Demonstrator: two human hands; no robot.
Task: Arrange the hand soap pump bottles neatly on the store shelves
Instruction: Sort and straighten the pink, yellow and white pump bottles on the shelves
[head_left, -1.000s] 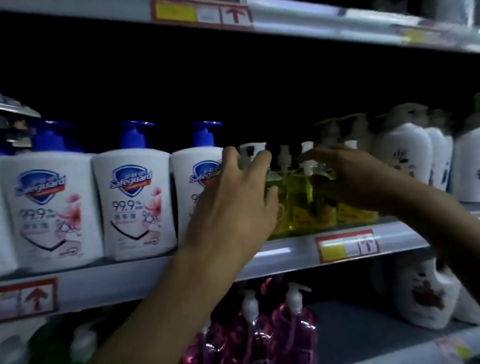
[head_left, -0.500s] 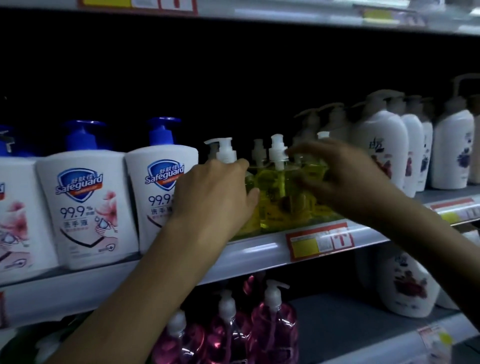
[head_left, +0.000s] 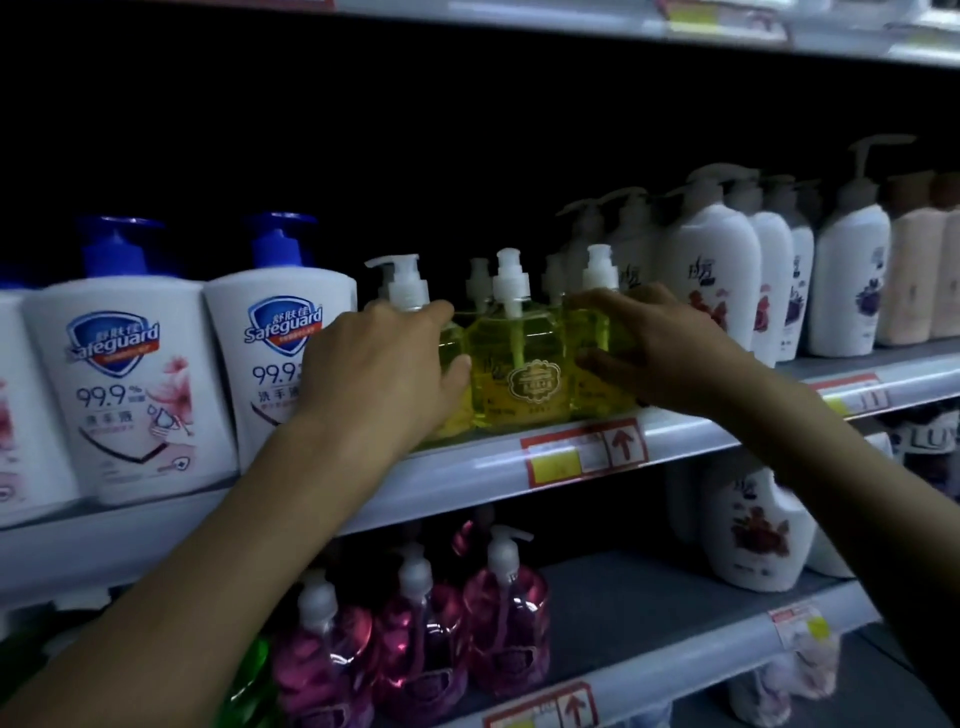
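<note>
Yellow translucent plastic pump bottles (head_left: 498, 358), square-bodied with glossy white pump heads, line the grey shelf lip (head_left: 467, 480). The left hand (head_left: 384, 374) curls round the leftmost yellow bottle (head_left: 453, 338). The right hand (head_left: 670, 353) clasps the rightmost yellow bottle (head_left: 589, 332). The gold-emblemed middle bottle (head_left: 530, 387) stands between both grips.

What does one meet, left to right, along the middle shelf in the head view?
White Safeguard pump bottles with blue pumps, left hand, clear yellow soap pump bottles, right hand, tall white flower-printed pump bottles, pale pink bottles.
</note>
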